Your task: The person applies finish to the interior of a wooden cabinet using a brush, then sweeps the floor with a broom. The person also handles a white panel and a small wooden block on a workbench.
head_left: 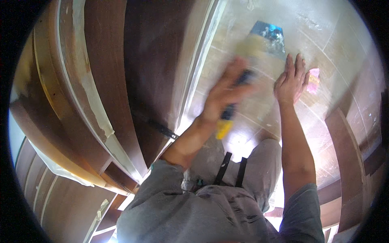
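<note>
My left hand (pixel 227 91) is smeared by motion over the floor. It is wrapped round a tool with a black and yellow handle (pixel 224 126). Beyond the fingers is a blurred pale beige patch (pixel 253 45), perhaps the tool's head; its kind cannot be made out. Just ahead lies a dark, four-sided flat plate (pixel 274 38) with whitish smears and a bluish shine. My right hand (pixel 291 83) rests on the floor, palm down, its fingers stretched out close to the plate's near right corner. A crumpled pink scrap (pixel 313 81) lies beside it on the right.
Light tiles (pixel 332 60) with pale joints make up the floor. At the left stands a dark brown panel (pixel 156 48) with a pale edge, and curved-looking wooden boards (pixel 107 73) beyond it. A brown board (pixel 342 150) stands on the right. My knees (pixel 263 162) are close below.
</note>
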`<state>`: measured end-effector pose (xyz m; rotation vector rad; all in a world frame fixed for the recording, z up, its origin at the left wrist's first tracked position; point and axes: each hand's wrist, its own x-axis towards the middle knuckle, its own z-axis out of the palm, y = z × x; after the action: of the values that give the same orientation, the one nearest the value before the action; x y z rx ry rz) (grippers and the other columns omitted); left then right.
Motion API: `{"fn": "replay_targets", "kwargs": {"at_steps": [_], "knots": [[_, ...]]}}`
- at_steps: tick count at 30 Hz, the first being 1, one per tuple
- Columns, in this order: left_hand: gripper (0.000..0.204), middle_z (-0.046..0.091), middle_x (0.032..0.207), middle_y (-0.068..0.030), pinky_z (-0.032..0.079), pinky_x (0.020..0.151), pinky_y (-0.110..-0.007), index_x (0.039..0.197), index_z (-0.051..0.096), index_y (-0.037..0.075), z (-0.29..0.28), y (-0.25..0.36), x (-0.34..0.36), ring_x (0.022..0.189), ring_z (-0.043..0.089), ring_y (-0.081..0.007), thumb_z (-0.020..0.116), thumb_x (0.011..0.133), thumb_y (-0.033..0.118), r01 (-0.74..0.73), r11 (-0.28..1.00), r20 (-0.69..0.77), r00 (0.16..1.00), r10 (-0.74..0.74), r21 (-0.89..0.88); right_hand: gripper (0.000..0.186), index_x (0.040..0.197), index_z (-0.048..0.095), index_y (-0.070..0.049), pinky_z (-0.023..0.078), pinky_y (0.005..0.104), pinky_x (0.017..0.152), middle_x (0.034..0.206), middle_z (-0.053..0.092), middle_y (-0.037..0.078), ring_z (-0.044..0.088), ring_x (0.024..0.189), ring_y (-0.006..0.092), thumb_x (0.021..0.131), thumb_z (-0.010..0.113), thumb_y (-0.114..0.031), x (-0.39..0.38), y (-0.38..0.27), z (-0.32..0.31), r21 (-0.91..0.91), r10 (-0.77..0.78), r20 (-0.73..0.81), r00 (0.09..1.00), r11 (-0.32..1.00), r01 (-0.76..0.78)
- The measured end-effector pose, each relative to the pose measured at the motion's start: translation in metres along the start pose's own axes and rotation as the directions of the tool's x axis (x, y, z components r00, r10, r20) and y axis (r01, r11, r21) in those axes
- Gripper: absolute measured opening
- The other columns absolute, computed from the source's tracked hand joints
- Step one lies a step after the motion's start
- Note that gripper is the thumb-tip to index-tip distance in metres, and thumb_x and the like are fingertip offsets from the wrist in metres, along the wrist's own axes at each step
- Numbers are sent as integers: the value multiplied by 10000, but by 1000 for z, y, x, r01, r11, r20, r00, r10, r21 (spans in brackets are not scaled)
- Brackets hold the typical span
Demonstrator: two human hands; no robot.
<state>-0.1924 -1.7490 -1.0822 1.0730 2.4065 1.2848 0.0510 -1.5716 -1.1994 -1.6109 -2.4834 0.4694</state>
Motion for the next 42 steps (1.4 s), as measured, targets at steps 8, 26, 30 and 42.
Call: {"fn": "replay_targets", "kwargs": {"at_steps": [8, 26, 30, 42], "knots": [[299, 684, 1332, -130, 479, 1071, -364, 1313, 658, 31, -33, -24, 82, 1199, 650, -246, 590, 1037, 122, 105, 967, -21, 994, -103, 233, 665, 1595, 434, -252, 117, 551, 1284, 1706, 315, 86, 267, 1580, 294, 946, 526, -141, 1, -1, -5, -15, 33, 117, 993, 999, -32], [626, 385, 1653, -200, 294, 1256, -437, 1544, 478, 84, 27, 130, 17, 1545, 334, -390, 636, 939, 42, 211, 977, 680, 715, -165, 15, 661, 1589, 428, -189, 108, 539, 1293, 1705, 305, 119, 245, 1588, 300, 939, 528, -119, 5, -8, -25, -6, 7, 119, 993, 1000, -6], [396, 719, 1286, -184, 603, 905, -322, 1217, 744, 27, -107, 234, -18, 1081, 737, -276, 715, 842, -97, -155, 970, 474, 851, 226, -185, 639, 1577, 449, -178, 101, 533, 1295, 1715, 284, 108, 230, 1593, 287, 946, 524, -110, 9, -13, -33, -4, 26, 155, 988, 1000, -26], [386, 572, 1221, -221, 499, 975, -448, 1235, 625, -34, -262, 199, -22, 1126, 584, -379, 800, 906, 66, -121, 905, -35, 988, 148, 407, 503, 1415, 617, -124, 312, 546, 1222, 1538, 506, 218, 442, 1442, 403, 942, 479, -24, 18, 14, -2, 82, 88, 223, 971, 991, -109]]}}
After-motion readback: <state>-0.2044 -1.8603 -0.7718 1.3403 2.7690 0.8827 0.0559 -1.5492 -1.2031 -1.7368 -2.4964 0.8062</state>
